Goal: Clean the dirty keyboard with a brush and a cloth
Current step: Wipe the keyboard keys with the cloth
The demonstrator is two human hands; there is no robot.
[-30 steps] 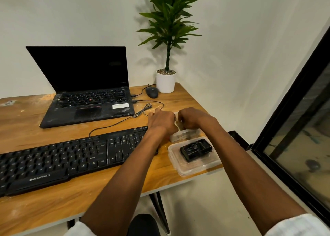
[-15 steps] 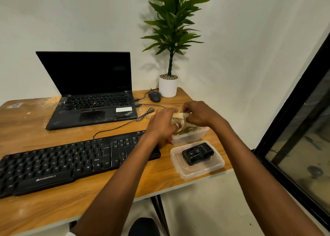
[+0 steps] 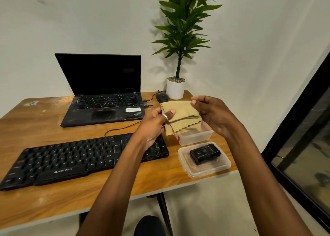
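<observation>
A tan cloth (image 3: 182,117) with a zigzag edge is held up in the air between both hands, above a clear plastic box (image 3: 194,137). My left hand (image 3: 154,123) pinches its left side with the thumb on top. My right hand (image 3: 212,115) pinches its upper right corner. The black keyboard (image 3: 78,160) lies on the wooden table (image 3: 35,128) below and left of my hands; my left wrist hides part of its right end. A red part (image 3: 177,138) shows inside the box. No brush is clearly visible.
An open black laptop (image 3: 105,100) stands behind the keyboard, with a mouse (image 3: 161,97) and a potted plant (image 3: 175,87) at the back right. A clear lid (image 3: 205,161) holding a small black device (image 3: 204,153) lies near the table's right front edge. A dark-framed glass door (image 3: 303,137) is at right.
Both hands have risen from the plastic box, bringing the tan cloth up and spreading it between them. The view has tilted up slightly.
</observation>
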